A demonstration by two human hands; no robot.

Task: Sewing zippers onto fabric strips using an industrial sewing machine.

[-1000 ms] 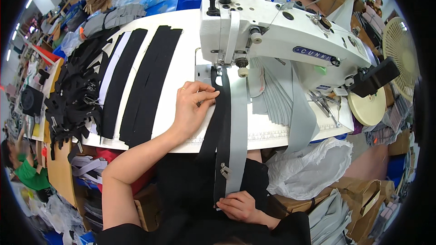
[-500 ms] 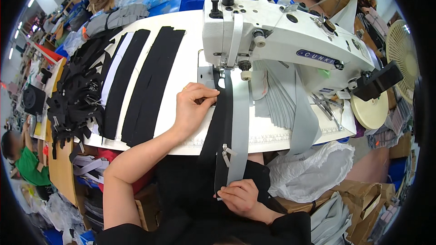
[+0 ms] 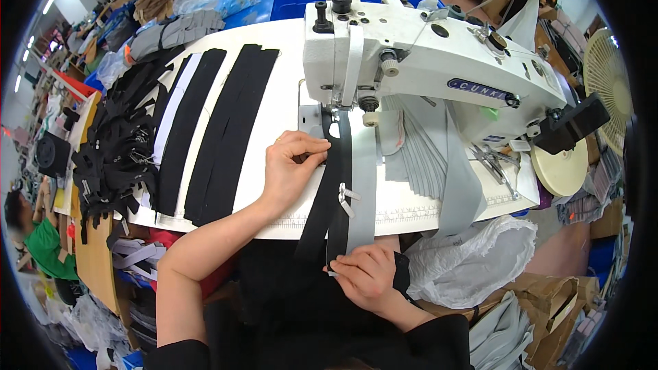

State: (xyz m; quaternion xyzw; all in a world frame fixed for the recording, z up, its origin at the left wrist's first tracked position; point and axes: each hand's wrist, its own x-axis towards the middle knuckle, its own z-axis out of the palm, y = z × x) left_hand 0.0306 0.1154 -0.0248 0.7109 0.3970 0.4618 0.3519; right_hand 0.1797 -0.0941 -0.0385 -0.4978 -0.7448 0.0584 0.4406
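Note:
A white sewing machine (image 3: 418,48) stands at the far side of the table, with layered strips running under its presser foot. Just in front of the foot, my left hand (image 3: 293,164) pinches the edge of a black fabric strip (image 3: 317,212). Against that strip lies a black zipper (image 3: 336,223), its silver slider (image 3: 348,199) partway along. A grey fabric strip (image 3: 362,199) runs beneath the zipper's right side. Off the table's near edge, my right hand (image 3: 367,275) has thumb and fingers closed on the near end of the zipper and grey strip.
Left on the white table (image 3: 267,109) lie flat black strips (image 3: 233,137) and a tangled heap of black zippers (image 3: 113,157). Fanned grey strips (image 3: 418,144) rest under the machine arm, with metal scissors (image 3: 495,164) to their right. A white plastic bag (image 3: 473,260) sits below the table edge.
The zipper, slider and grey strip have slid away from me toward the presser foot. My right hand has moved up with their near end, while my left hand has stayed almost in place.

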